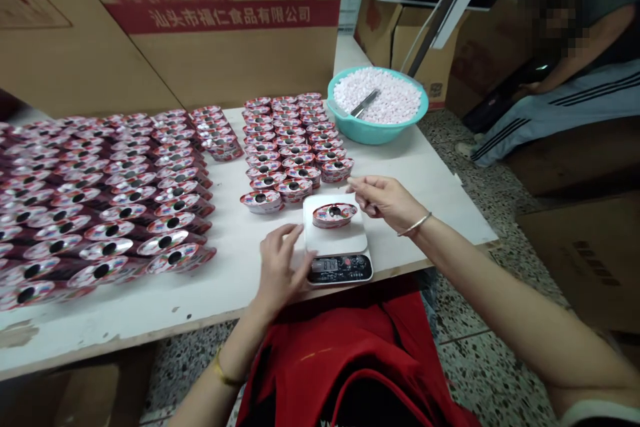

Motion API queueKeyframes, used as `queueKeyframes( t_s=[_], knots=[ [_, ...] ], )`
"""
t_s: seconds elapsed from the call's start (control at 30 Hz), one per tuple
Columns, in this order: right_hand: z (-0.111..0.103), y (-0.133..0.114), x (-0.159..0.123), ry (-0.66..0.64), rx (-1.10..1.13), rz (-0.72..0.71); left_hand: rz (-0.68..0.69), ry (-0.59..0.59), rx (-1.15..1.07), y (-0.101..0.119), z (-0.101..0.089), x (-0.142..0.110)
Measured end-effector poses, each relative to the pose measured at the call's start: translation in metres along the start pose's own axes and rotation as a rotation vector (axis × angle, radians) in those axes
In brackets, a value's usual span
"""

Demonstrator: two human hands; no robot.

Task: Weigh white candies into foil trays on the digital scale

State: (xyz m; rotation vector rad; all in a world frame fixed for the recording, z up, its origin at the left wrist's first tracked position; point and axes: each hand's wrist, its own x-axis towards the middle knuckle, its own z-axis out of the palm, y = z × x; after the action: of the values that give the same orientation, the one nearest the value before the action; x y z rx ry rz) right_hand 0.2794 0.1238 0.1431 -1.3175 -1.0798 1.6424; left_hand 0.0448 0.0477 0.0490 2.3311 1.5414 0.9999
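Note:
A small red oval pouch (323,221), standing with its round opening upward, rests on the white plate of a digital kitchen scale (360,240). Something pale shows in that opening. My left hand (281,261) is beside the scale's left edge, fingers apart and holding nothing. Just right of the pouch, above the plate's far right corner, my right hand (387,201) has its fingertips pinched together. Whatever is between them, if anything, is too small to make out. The scale's display is lit, but its figures are blurred.
Rows of similar pouches (173,221) fill the table's left side, with another group (299,159) behind the scale. A turquoise basin (375,135) of pale candies holds a metal scoop (365,103). Cardboard boxes (225,67) stand behind. At right sits another person (565,100).

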Motion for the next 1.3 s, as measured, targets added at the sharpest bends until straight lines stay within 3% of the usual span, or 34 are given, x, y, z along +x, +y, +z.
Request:
queueKeyframes(
  t_s=[0.1,0.17,0.23,0.4,0.53,0.63,0.73,0.83,1.0,1.07,1.17,1.3],
  knots=[
    [-0.012,0.011,-0.007,0.1,0.151,0.021,0.141,-0.167,0.037,0.022,0.009,0.045],
    [-0.022,0.022,-0.014,0.156,0.218,0.041,0.168,-0.3,0.085,0.031,0.014,0.07],
    [-0.034,0.035,-0.022,0.202,0.264,0.07,0.175,-0.36,0.114,0.035,0.016,0.09],
    [-0.056,0.07,-0.038,0.338,0.375,0.131,0.224,-0.242,0.099,0.032,0.026,0.14],
    [-0.059,0.09,-0.043,0.38,0.425,0.153,0.247,-0.281,0.167,0.026,0.052,0.174],
    [-0.058,0.098,-0.045,0.384,0.443,0.165,0.258,-0.307,0.213,0.023,0.068,0.178],
    [-0.054,0.102,-0.045,0.391,0.451,0.185,0.265,-0.309,0.26,0.016,0.066,0.173],
    [-0.05,0.106,-0.042,0.39,0.442,0.212,0.25,-0.282,0.321,-0.009,0.044,0.18],
    [-0.041,0.112,-0.035,0.402,0.422,0.235,-0.186,-0.079,0.598,-0.097,-0.026,0.214],
    [-0.038,0.113,-0.034,0.42,0.419,0.225,-0.276,-0.078,0.648,-0.134,-0.047,0.221],
    [-0.036,0.112,-0.034,0.446,0.412,0.219,-0.3,-0.141,0.683,-0.171,-0.06,0.22],
    [-0.038,0.113,-0.03,0.436,0.4,0.213,-0.254,-0.186,0.708,-0.19,-0.057,0.212]
  ],
)
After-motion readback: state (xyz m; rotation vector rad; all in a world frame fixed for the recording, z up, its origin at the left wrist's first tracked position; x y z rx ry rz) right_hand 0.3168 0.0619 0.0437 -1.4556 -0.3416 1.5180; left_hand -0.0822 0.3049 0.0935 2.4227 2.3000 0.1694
